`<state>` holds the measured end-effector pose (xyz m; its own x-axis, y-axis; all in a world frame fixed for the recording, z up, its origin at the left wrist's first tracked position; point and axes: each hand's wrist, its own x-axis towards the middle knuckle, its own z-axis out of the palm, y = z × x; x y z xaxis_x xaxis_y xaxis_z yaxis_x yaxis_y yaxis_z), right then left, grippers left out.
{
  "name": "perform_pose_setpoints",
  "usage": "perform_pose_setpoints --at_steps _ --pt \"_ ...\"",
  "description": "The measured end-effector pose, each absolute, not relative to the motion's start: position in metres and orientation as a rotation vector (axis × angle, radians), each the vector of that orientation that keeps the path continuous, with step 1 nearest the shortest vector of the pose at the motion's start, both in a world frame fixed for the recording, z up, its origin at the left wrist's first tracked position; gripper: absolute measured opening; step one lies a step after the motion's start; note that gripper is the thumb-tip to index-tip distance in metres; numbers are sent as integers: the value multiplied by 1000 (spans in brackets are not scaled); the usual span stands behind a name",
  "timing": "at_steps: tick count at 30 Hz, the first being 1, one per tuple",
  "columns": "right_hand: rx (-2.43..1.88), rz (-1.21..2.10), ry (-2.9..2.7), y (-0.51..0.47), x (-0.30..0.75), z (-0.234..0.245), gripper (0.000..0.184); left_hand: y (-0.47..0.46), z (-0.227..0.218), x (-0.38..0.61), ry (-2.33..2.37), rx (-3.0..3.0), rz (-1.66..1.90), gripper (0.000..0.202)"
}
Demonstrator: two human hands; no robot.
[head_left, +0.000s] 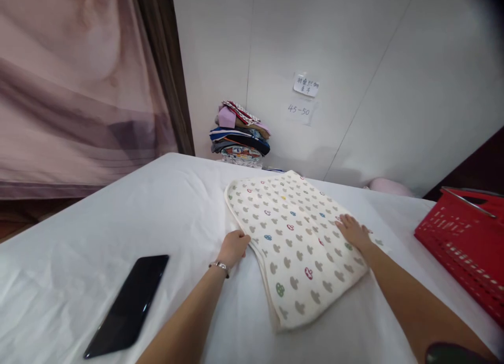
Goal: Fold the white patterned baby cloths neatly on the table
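While left grip [234, 247] pinches mushroom-print cloth [299, 243], right grip [355, 234] lies flat, unclamped; wall note [300, 111]: "45-50".

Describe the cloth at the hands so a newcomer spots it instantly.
On the white sheet, look between the black phone and the red basket. A folded cloth lies flat there, left hand at its edge, right hand on top. Cream with mostly grey mushroom shapes, it lies apart from the stacked fabrics behind.

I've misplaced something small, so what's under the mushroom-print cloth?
White sheet shows along the near edge of the mushroom-print cloth and likely continues beneath. Anything else under there is covered and can't be seen.
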<state>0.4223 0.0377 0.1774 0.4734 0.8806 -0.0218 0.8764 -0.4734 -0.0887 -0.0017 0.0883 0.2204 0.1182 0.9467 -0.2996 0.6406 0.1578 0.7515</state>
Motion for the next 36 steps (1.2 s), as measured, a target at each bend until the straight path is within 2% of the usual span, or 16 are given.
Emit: perform_pose_setpoints --at_steps 4,8,13,16,20,26,29,33,36 --pt "-2774 134 -1352 19 441 183 52 88 220 -2 1593 1555 469 18" --pt "-2506 37 -1547 11 396 196 46 88 218 -1 1567 1525 455 20" --pt "-1901 477 -1862 -22 268 226 27 86 217 1 1506 1514 450 36" --pt "-1709 631 -1944 -35 203 243 23 85 219 0 1467 1523 430 41" --pt "-1769 678 -1992 -23 158 243 20 81 224 0 1374 1510 385 40" --pt "-1967 523 -2088 -1 147 224 12 80 222 1 1266 1460 307 38" --pt "-1938 594 -2015 -1 151 222 7 82 217 0 1275 1494 265 35" --pt "-1837 764 -1840 -4 156 223 9 82 219 1 1266 1487 259 32" --pt "-1768 724 -1848 -6 155 223 11 80 226 1 1273 1438 245 33"
